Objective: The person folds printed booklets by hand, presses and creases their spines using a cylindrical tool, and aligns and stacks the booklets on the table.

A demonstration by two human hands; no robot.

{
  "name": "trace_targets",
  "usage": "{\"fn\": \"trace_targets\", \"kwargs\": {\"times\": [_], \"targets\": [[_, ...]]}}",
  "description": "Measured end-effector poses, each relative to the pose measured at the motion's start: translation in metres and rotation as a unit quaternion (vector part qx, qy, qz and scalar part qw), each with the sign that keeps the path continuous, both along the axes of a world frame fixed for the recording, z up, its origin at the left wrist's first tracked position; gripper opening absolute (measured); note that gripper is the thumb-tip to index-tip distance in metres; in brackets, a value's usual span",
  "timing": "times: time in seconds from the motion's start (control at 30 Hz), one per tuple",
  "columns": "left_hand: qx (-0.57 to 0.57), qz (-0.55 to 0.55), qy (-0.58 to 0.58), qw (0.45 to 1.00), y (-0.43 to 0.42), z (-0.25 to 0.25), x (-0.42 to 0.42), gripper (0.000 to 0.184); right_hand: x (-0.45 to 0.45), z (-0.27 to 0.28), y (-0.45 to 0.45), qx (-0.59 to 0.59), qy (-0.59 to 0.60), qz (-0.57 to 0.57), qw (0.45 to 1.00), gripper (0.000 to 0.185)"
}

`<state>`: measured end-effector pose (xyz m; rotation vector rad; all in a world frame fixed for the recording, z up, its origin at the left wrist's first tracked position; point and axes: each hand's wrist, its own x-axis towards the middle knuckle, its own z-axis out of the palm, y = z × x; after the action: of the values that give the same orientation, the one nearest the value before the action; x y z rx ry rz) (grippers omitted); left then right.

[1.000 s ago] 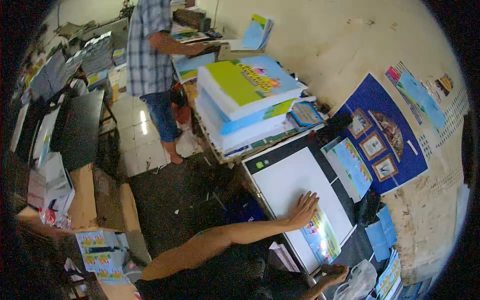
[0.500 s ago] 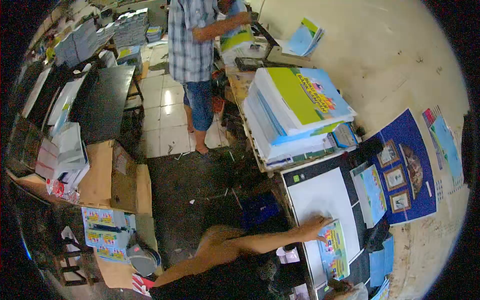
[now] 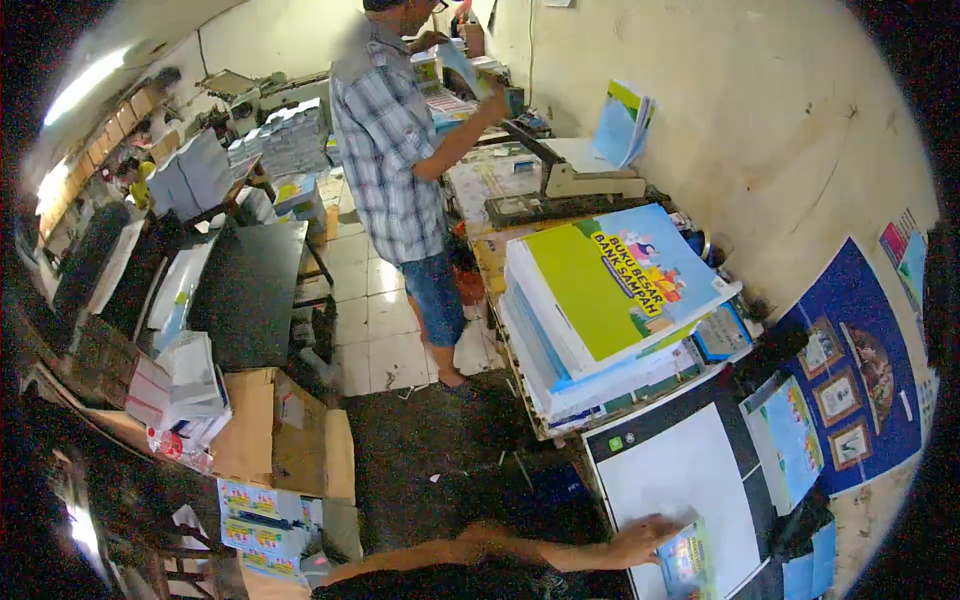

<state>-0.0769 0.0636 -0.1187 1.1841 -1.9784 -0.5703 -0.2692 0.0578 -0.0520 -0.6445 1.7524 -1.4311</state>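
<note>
My left hand (image 3: pixel 643 541) reaches in from the bottom left, its fingers closed at the upper left corner of a booklet (image 3: pixel 686 565) with a colourful blue, green and yellow cover. The booklet lies over a white sheet (image 3: pixel 668 480) on a black-edged work surface, and its lower part is cut off by the frame edge. My right hand is out of view. Beyond the sheet stands a tall stack of large books (image 3: pixel 610 290) with green and blue covers titled "Buku Besar Bank Sampah".
A person in a plaid shirt (image 3: pixel 385 150) stands ahead, holding a blue sheet or booklet near a paper cutter (image 3: pixel 590 185). Cardboard boxes (image 3: pixel 300 435) and printed packs (image 3: pixel 265 525) sit at left. More booklets (image 3: pixel 785 440) lean along the right wall.
The view has tilted up, so the scene sits lower. My left hand stays at the booklet's corner. A second hand at the bottom edge has left view. The other person's arms have shifted.
</note>
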Motion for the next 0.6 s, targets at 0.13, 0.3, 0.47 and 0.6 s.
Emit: {"fn": "trace_targets", "kwargs": {"times": [0.13,0.3,0.47,0.6], "targets": [[-0.034,-0.015,0.063,0.997,-0.003,0.011,0.007,0.116,-0.004,-0.008,-0.019,0.065,-0.062,-0.007,0.996,0.053],[0.004,-0.042,0.025,0.999,-0.002,-0.001,0.002,0.110,-0.017,-0.015,-0.033,0.124,-0.112,-0.023,0.986,0.052],[-0.012,-0.045,-0.046,0.998,-0.003,0.031,0.016,0.104,-0.032,-0.018,-0.034,0.161,-0.148,-0.035,0.975,0.051],[-0.067,-0.070,-0.055,0.994,-0.005,0.005,0.006,0.098,-0.042,-0.022,-0.022,0.162,-0.168,-0.047,0.971,0.051]]}}
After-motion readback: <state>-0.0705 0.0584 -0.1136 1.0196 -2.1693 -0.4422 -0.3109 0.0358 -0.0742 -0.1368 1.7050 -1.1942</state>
